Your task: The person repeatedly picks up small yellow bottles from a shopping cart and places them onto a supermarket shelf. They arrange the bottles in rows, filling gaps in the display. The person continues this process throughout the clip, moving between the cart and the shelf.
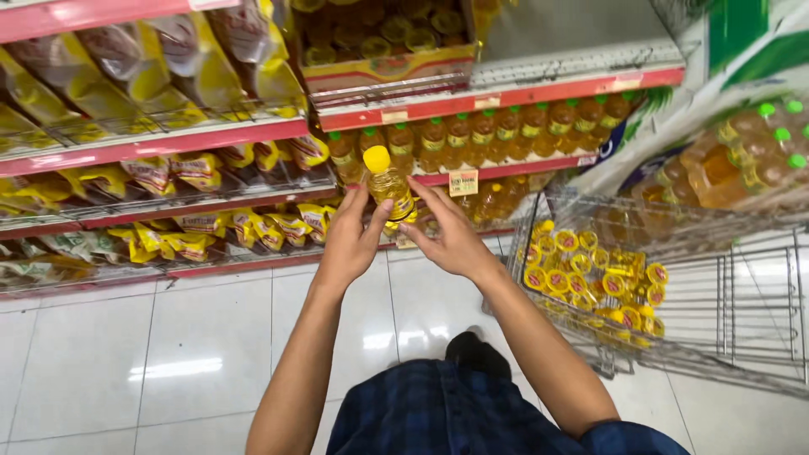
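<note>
Red-edged shelves [168,147] fill the left and top of the view, stacked with yellow pouches [160,244] on the lower left tiers and rows of oil bottles with green caps [472,135] on the tier to the right; white floor tiles [168,354] run below. Wire trolley [742,312] stands at right, just beside the right arm, its basket holding a packed cluster of yellow-capped bottles [590,282] seen from above; bigger green-capped bottles [742,160] sit blurred at the upper right edge. Dark blue checked clothing [455,417] shows at bottom, a black shoe [476,350] just past it. Both arms reach forward and meet in front of the shelf. Left hand [350,240] is half closed, fingertips and thumb pressed on the left side of one small oil bottle [392,190] with a yellow cap. Right hand [451,236] is spread, fingers touching the bottle's right side and bottom, more cradling than clamping. Bottle is upright, held in the air between both hands, near the shelf edge and apart from the trolley. Judged step: bottle in hand between shelf and trolley, direction unclear. Next move needs a firm one-hand grip and clearance from the neighbouring bottles.
</note>
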